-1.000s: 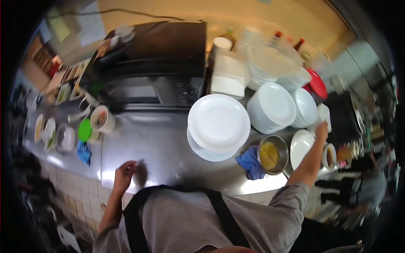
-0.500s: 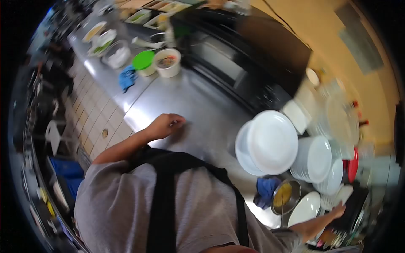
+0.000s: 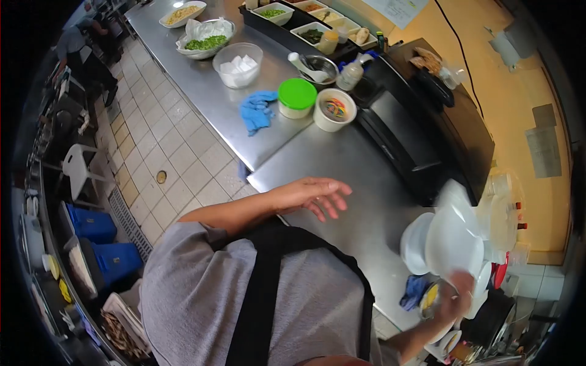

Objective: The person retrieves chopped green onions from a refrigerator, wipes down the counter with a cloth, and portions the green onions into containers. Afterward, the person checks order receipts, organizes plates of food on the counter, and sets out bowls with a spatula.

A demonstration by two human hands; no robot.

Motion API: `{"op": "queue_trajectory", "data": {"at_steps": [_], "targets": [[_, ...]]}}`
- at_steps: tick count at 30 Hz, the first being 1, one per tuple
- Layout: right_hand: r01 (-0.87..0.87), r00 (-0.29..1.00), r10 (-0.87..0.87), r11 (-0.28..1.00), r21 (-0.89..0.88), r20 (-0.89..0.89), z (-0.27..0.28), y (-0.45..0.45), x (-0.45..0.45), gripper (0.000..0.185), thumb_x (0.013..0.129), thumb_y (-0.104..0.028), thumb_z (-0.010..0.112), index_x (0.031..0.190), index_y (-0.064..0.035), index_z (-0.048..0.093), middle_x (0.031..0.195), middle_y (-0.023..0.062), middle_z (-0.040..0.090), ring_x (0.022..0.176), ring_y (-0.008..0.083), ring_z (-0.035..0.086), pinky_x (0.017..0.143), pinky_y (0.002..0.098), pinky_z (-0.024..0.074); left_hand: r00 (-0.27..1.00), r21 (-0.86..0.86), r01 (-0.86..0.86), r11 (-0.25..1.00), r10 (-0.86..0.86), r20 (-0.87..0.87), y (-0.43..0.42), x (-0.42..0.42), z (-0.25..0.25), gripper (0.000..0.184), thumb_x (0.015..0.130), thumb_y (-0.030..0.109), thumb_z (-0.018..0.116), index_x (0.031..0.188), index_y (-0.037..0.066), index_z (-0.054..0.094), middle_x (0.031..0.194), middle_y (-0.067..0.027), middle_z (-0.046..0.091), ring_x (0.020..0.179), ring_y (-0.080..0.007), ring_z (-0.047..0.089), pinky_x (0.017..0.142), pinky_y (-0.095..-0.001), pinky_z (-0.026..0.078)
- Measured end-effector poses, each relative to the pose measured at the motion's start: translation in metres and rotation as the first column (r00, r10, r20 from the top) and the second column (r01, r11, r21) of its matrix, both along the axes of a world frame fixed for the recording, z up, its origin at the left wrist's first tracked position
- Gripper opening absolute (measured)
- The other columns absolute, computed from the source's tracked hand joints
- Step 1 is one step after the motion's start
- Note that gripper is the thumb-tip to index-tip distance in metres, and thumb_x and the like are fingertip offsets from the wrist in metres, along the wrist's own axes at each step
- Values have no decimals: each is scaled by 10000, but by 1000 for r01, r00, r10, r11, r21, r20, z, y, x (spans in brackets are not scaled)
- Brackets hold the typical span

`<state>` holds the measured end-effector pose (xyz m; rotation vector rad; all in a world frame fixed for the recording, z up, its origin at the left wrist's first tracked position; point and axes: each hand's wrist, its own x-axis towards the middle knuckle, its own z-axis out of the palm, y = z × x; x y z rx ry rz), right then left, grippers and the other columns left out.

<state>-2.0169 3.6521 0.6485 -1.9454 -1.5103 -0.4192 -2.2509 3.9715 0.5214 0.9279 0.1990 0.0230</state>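
My left hand [image 3: 314,194] hovers over the steel counter [image 3: 342,232], fingers spread, with nothing in it. At the right, my right hand [image 3: 455,299] is closed at the lower end of a white dish [image 3: 455,241], and both are smeared by motion. The dish is tilted up in front of the plate stacks and hides part of them. Beside it stands another white dish [image 3: 415,244]. Near my right wrist lie a dark blue cloth [image 3: 415,291] and a metal bowl with something yellow [image 3: 430,297], partly covered by the hand.
A black appliance [image 3: 415,134] stands along the wall. Farther up the counter are a green-lidded tub [image 3: 297,94], a tub of rubber bands [image 3: 334,110], a blue cloth [image 3: 257,111] and a clear bowl [image 3: 238,64]. Another person [image 3: 85,55] is at the far left.
My right hand has moved up and inward from the far right, and a white dish is now in it. My left hand has opened its fingers. The view has shifted.
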Motion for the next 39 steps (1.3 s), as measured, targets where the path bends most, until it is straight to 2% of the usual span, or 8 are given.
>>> {"op": "queue_trajectory", "data": {"at_steps": [4,8,13,17,22,32,35,39], "targets": [[-522,798,590,778,-350,121,-39,187,-119,194,664,-109,666,846,-87,603,874,58,602,915,253,574,816,395,449,949,-367,-313,876,305,-81,30,-84,19,555,902,336,509,1294,-19,341,1212,-163,508,1011,-256,577,794,-378,523],[-800,586,804,556,-224,-96,-41,332,-184,242,741,-192,643,943,-60,617,1058,143,558,943,306,564,854,395,427,698,-118,-700,704,641,-320,87,-211,-20,472,768,115,546,1192,-54,425,1079,-187,564,970,-280,593,842,-380,501],[-121,945,204,944,-308,254,-68,511,-150,370,807,-314,596,1142,-156,583,1272,238,429,984,379,559,821,435,463,318,140,-914,382,886,-338,126,-346,-66,402,742,126,525,1083,-81,474,942,-166,587,799,-252,612,718,-363,523],[78,955,151,702,-707,256,-97,577,-119,302,813,-282,556,1014,-67,625,1003,243,600,953,382,582,810,453,471,306,189,-906,378,896,-321,180,-386,-73,392,760,184,515,1079,-43,495,961,-154,586,824,-248,602,785,-371,494],[195,940,87,656,-729,330,-74,583,-109,227,785,-156,488,890,-22,639,899,237,622,869,372,605,770,461,476,232,-74,-972,221,941,-247,301,-380,-71,468,757,195,520,1157,-38,456,1059,-155,577,943,-281,579,879,-383,456],[3,988,-57,935,-353,-143,-29,496,-110,258,795,-44,548,1039,-43,630,870,158,643,806,275,628,722,343,481,479,-54,-877,477,862,-165,511,-294,-46,587,720,232,509,1225,-46,392,1130,-182,526,1014,-321,546,878,-445,452],[163,790,-234,971,-173,-566,-29,477,-106,312,845,-57,533,1151,-5,567,910,119,639,789,190,626,694,284,491,574,-28,-814,580,798,-183,538,-279,-48,579,725,218,514,1223,-52,396,1120,-179,535,996,-307,559,875,-410,462],[211,306,459,822,530,-834,-60,496,-131,484,866,-70,542,1291,77,363,1045,133,580,830,188,611,753,263,520,680,-59,-728,683,707,-196,556,-258,-53,541,734,193,527,1197,-65,420,1090,-177,558,966,-281,579,879,-364,467]]}}
